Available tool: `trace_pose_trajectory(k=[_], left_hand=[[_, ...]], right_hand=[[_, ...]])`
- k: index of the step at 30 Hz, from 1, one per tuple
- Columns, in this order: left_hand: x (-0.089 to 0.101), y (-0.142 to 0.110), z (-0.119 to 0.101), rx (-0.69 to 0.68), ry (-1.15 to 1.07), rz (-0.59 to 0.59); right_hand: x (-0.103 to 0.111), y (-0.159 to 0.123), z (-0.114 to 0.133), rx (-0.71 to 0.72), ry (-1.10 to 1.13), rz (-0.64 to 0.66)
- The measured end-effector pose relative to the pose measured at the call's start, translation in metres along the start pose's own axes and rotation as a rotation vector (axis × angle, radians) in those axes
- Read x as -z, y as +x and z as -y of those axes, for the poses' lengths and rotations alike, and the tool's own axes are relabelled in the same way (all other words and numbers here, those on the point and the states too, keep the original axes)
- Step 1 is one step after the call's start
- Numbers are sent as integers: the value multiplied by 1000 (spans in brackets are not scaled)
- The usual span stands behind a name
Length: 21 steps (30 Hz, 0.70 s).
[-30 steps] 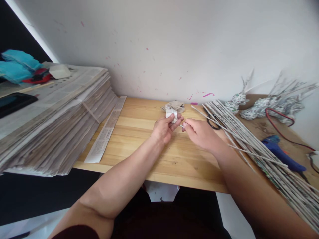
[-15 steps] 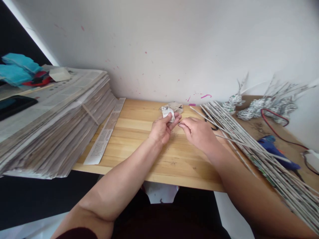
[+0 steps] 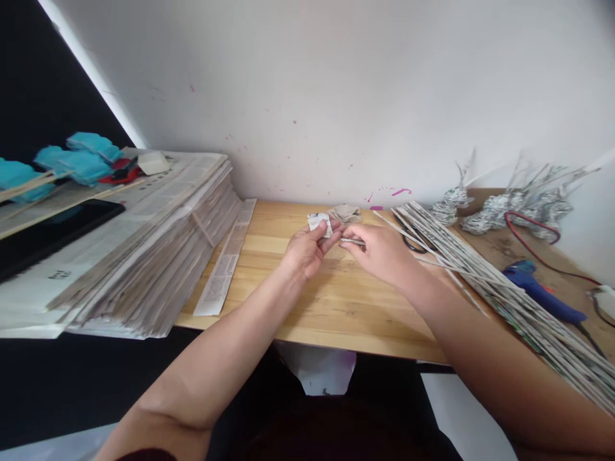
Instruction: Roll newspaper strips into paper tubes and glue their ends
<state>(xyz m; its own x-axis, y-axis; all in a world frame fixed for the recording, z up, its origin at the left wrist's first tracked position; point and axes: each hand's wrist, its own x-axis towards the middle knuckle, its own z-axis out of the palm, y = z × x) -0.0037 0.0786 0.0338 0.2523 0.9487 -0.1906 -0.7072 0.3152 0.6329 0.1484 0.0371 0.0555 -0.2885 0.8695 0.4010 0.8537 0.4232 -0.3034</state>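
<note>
My left hand (image 3: 306,251) pinches a small piece of newspaper strip (image 3: 317,221) between thumb and fingers, its printed end sticking up past the thumb. Close beside it, my right hand (image 3: 379,251) has its fingers closed on a thin paper roll (image 3: 353,241), whose tip points toward my left fingers. The two hands nearly touch above the wooden table (image 3: 327,314). Behind them lies a crumpled beige cloth (image 3: 348,212). A flat newspaper strip (image 3: 218,282) rests on the table left of my left arm.
A tall stack of newspaper (image 3: 158,269) fills the left, with a phone (image 3: 62,230) and blue bundles (image 3: 79,163) on top. Long paper rolls (image 3: 475,275), partly over black-handled scissors (image 3: 410,240), lie right. Beyond are a blue glue gun (image 3: 542,294) and woven paper figures (image 3: 494,211).
The view has shifted a little to the left. A thin paper roll now shows more clearly in my right fingers. Both hands stay close together.
</note>
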Motion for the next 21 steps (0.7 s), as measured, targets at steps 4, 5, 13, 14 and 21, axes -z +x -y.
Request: trace_pose_trajectory(k=[4,5,13,14,21], left_hand=[[0,10,-13,32,-5,3],[1,12,-15,42,4,2],[21,30,-4,1,27,11],[23,31,-4,-1,25,14],[24,30,-8,26,39,32]], right_hand=[[2,15,8,11,-127,6],[2,18,9,-10,-128,31],[-32,21,-5,-107,15,49],[-37,19,-6,-73,9,-7],[-40,14,-6,-20,-65,-8]])
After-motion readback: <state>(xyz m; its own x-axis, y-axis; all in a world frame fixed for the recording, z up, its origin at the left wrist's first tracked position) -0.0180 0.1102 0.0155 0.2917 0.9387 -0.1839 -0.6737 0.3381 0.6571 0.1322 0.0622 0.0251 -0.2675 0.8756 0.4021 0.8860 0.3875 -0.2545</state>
